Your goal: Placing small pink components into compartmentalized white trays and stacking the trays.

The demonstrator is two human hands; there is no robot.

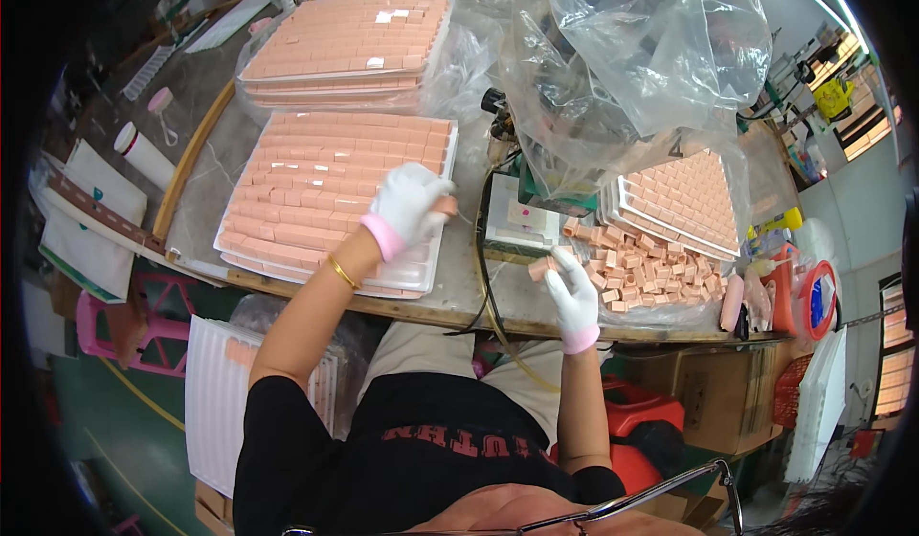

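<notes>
Both my hands wear white gloves with pink cuffs. My left hand [410, 207] is over the right edge of a white tray [421, 280] filled with rows of small peach block-shaped pieces [306, 174]. Its fingers are closed on a peach piece [446, 206]. My right hand [572, 297] pinches another peach block-shaped piece [542, 268] between thumb and fingers, just in front of a small flat fixture [522, 225]. To the right of that hand lies a heap of loose peach pieces [656, 273], some showing hollow ends.
A machine under clear plastic sheeting [641, 67] stands behind the fixture. More filled trays are stacked at the back left [349, 43] and right [680, 201]. Dark cables [483, 258] run down between my hands. A wooden rim [287, 292] edges the table. White trays [215, 392] stand below, left.
</notes>
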